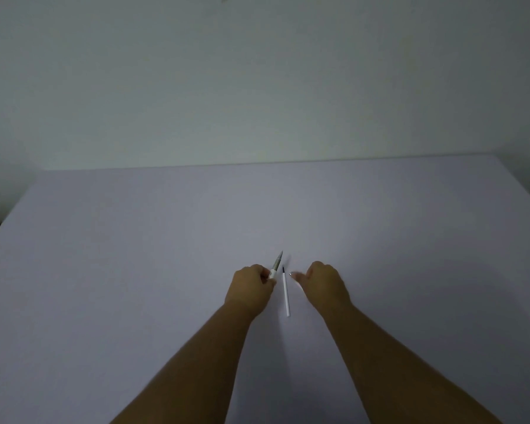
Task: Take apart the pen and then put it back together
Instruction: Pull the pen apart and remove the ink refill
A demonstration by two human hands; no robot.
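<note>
The thin white plastic refill with a dark tip (pixel 286 293) lies on the pale grey surface (pixel 135 270). Just left of it, the left hand (pixel 251 289) is closed around the white pen barrel with a grey pointed end (pixel 276 264). Just right of it, the right hand (pixel 325 284) hovers loosely open and empty. The round refill may roll away if a finger touches it carelessly.

Two pen parts: one pen barrel (pixel 276 264) and one refill (pixel 286 293). Two hands: left hand (pixel 251 289), right hand (pixel 325 283). One table (pixel 135 270).
</note>
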